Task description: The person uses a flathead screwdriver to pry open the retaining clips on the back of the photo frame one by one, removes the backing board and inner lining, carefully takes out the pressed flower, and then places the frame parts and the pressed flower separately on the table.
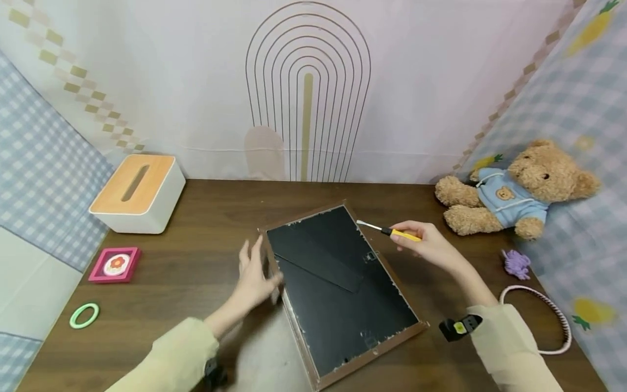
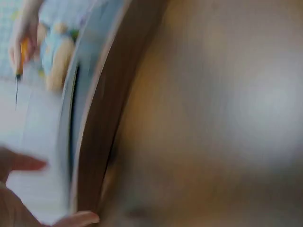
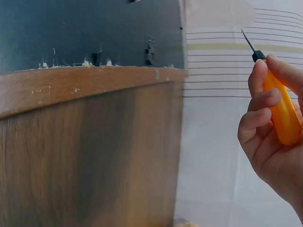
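A picture frame (image 1: pixel 360 356) lies back side up and at a slant on the table, showing a brown wooden border and a black backing board (image 1: pixel 338 321). My left hand (image 1: pixel 253 277) is at the frame's left edge, fingers loosely spread. In the left wrist view one fingertip (image 2: pixel 83 218) is right at the wooden side. My right hand (image 1: pixel 423 242) grips a flat-bladed screwdriver (image 3: pixel 283 111) by its yellow handle. Its metal shaft points left, with the tip over the frame's upper right edge in the head view.
A tissue box (image 1: pixel 168 198), a pink square frame (image 1: pixel 98 272) and a green ring (image 1: pixel 73 320) sit on the left. On the right are a teddy bear (image 1: pixel 506 190), a purple yarn bundle (image 1: pixel 516 264) and a white braided loop (image 1: pixel 551 310). A curtain (image 1: pixel 210 81) hangs behind the table.
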{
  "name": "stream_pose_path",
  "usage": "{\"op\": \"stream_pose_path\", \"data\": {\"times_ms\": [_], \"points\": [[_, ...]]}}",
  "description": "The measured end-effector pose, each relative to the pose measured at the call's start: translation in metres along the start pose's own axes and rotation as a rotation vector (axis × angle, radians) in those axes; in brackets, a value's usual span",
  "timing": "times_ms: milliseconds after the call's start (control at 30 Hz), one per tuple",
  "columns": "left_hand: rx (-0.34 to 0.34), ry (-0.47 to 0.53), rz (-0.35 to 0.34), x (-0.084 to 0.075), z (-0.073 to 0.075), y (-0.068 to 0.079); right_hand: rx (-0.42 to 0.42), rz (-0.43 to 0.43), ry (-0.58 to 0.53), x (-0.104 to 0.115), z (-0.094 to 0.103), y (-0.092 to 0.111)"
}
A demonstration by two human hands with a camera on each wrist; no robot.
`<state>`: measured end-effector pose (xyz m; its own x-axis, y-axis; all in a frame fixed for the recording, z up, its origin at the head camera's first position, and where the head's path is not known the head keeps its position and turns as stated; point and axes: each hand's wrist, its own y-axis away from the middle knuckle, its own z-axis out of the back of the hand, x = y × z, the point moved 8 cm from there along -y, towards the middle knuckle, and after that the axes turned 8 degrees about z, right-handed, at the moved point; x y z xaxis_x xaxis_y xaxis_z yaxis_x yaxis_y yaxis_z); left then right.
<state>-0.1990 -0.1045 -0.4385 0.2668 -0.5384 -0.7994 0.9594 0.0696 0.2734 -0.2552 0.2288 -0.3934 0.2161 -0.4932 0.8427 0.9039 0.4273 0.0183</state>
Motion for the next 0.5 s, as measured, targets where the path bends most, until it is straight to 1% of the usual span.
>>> {"op": "stream_pose_path", "data": {"times_ms": [33, 100, 133, 167, 200, 267, 333, 367, 400, 500], "points": [[-0.012, -0.057, -0.059, -0.008, 0.005, -0.009, -0.011, 0.006, 0.006, 0.003, 0.003, 0.001], [-0.018, -0.166, -0.191, -0.026, 0.013, -0.036, -0.029, 0.013, 0.009, 0.008, 0.006, 0.0], [-0.002, -0.225, -0.221, -0.032, 0.014, -0.052, -0.032, 0.015, 0.003, 0.009, 0.005, -0.002], [0.029, -0.289, -0.236, -0.036, 0.013, -0.067, -0.028, 0.015, -0.008, 0.011, 0.003, -0.003], [0.067, -0.355, -0.235, -0.037, 0.011, -0.081, -0.021, 0.011, -0.021, 0.012, -0.001, -0.005], [0.155, -0.478, -0.221, -0.033, 0.004, -0.102, -0.006, 0.006, -0.05, 0.012, -0.01, -0.006], [0.232, -0.565, -0.179, -0.025, 0.0, -0.112, 0.007, 0.001, -0.067, 0.012, -0.019, -0.006], [0.259, -0.59, -0.175, -0.022, 0.0, -0.115, 0.012, 0.0, -0.072, 0.011, -0.022, -0.006], [0.269, -0.607, -0.19, -0.02, 0.0, -0.116, 0.014, -0.001, -0.077, 0.009, -0.025, -0.006], [0.302, -0.586, -0.198, -0.013, 0.004, -0.115, 0.015, -0.005, -0.09, 0.004, -0.029, -0.006]]}}
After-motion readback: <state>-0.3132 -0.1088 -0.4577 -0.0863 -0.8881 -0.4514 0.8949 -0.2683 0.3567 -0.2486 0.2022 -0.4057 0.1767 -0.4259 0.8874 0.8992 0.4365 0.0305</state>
